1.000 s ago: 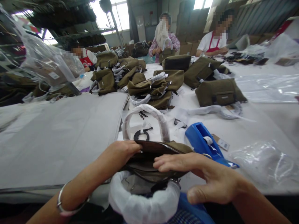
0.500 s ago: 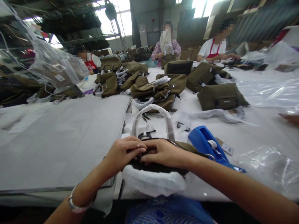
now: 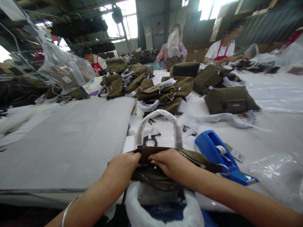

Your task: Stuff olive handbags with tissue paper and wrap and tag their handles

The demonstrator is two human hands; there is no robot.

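Observation:
An olive handbag (image 3: 196, 156) stands at the table's front edge with its zipped top gaping and its dark lining showing. Its two handles are wrapped in white film: the far handle (image 3: 159, 113) stands upright, the near handle (image 3: 136, 201) hangs down toward me. My left hand (image 3: 124, 165) is closed on the left end of the opening, its fingertips partly hidden inside. Over the right part of the opening, my right hand (image 3: 174, 162) has its fingers stretched inward, thumb side up, with nothing visible in them. Just behind the bag lies a coiled black strap (image 3: 150, 140).
A blue tape dispenser (image 3: 219, 154) and a paper tag (image 3: 236, 154) lie to the right. Several olive bags (image 3: 163, 93) are heaped farther back. Grey sheets (image 3: 71, 142) cover the left side. Clear plastic (image 3: 276, 173) lies at right. Three people work across the table.
My hands, together over the bag before, have moved apart. The opening gapes wider, and the near handle has dropped lower toward me. The view has shifted slightly.

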